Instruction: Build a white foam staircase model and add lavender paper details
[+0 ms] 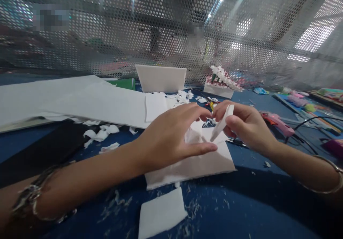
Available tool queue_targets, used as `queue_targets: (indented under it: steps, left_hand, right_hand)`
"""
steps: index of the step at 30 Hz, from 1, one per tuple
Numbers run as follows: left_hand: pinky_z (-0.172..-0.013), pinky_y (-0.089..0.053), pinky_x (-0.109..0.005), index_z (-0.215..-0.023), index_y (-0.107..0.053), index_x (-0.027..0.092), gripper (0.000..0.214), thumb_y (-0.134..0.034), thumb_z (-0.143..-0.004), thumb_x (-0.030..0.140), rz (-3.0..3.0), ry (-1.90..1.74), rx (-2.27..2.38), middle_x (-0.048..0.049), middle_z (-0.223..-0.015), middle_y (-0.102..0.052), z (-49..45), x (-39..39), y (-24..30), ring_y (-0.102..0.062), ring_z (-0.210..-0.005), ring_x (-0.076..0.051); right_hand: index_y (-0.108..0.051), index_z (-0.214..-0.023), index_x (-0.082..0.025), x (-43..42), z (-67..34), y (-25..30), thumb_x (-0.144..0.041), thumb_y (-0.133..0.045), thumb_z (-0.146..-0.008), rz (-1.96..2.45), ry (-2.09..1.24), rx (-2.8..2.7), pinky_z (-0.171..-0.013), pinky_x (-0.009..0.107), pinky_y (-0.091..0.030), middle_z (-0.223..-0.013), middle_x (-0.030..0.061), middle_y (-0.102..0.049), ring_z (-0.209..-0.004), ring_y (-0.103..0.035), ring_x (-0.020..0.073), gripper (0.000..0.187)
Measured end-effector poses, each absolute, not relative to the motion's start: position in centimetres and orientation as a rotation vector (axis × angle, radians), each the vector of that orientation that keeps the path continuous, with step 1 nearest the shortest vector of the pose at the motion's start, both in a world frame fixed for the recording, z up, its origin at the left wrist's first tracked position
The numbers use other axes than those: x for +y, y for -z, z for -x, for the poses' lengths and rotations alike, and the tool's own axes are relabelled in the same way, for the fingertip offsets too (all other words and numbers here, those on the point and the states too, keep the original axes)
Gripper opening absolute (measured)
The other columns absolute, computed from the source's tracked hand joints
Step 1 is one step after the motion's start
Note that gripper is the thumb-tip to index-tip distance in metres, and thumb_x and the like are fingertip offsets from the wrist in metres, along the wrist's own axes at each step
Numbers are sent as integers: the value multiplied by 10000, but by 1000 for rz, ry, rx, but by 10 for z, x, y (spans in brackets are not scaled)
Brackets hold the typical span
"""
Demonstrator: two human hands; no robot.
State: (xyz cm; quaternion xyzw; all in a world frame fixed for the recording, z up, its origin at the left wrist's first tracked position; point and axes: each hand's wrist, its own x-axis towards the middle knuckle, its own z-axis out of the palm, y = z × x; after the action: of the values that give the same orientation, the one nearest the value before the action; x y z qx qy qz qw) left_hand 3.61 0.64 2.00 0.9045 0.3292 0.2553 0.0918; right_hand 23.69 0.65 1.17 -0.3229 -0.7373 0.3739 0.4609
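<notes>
My left hand (171,135) lies over a white foam sheet (195,165) on the blue table, thumb stretched along the sheet and fingers curled down onto it. My right hand (245,124) is closed in a pinch on a narrow white foam strip (222,122) that stands tilted above the sheet's far edge. The fingertips of both hands almost meet at the top of the strip. A bracelet circles each wrist.
A small foam square (160,214) lies near the front edge. Large white foam boards (80,101) and scraps (100,135) cover the left. An upright white panel (160,78), a flower model (222,81), a pink glue gun (278,124) with cable, and a perforated metal screen (171,28) stand behind.
</notes>
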Motion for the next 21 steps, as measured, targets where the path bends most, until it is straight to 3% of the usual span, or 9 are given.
queue_targets:
  steps: [5,8,10,13,15,17,21]
  left_hand:
    - [-690,-442,-267,-920,-567,184,318,-512,-814,479,-2613,-887,1002,-34,-880,-636,-41,-5,-20,-590,-799,-179]
    - [-684,-455,-231,-836,-579,181,204,-499,-842,368,-2516,-956,941,-3,-810,-642,-39,-4,-23,-596,-742,-137]
    - [-684,-472,-212,-837,-579,169,184,-515,-838,342,-2393,-991,907,-1,-806,-648,-36,0,-25,-605,-725,-119]
    - [-665,-497,-213,-879,-595,153,231,-511,-835,363,-2208,-956,899,-22,-825,-667,-32,9,-26,-626,-723,-125]
    - [-657,-507,-225,-885,-623,154,263,-492,-836,377,-2161,-875,937,-28,-813,-679,-31,14,-26,-638,-717,-136]
    - [-646,-517,-229,-888,-651,163,289,-490,-828,396,-2135,-814,957,-27,-799,-686,-31,15,-25,-647,-711,-142]
    - [-634,-546,-242,-928,-685,188,337,-518,-803,453,-2077,-735,898,-35,-842,-700,-33,14,-21,-652,-719,-153]
  right_hand:
    - [-569,-738,-175,-16,-218,-14,-430,-646,-730,774,-894,-1792,-421,188,-442,-776,9,-520,-562,-505,64,267]
    - [-566,-891,-201,-23,-221,-17,-402,-615,-767,831,-788,-1864,-469,224,-492,-852,28,-546,-601,-541,88,241]
    - [-493,-1119,-254,-24,-228,-19,-373,-655,-741,855,-595,-1984,-560,268,-533,-1050,58,-534,-689,-574,115,428]
    - [-334,-1308,-325,-19,-238,-21,-347,-702,-701,841,-37,-2239,-816,385,-517,-1310,92,-383,-1031,-533,232,710]
    - [-375,-1290,-324,-14,-242,-21,-363,-660,-739,829,280,-2341,-944,466,-431,-1361,93,-326,-1225,-379,295,621]
    - [-449,-1215,-319,-11,-245,-22,-380,-618,-770,850,382,-2374,-974,521,-383,-1372,83,-318,-1278,-308,316,480]
    - [-545,-1024,-294,-10,-249,-24,-403,-604,-776,816,352,-2438,-945,535,-386,-1312,67,-420,-1185,-420,315,278]
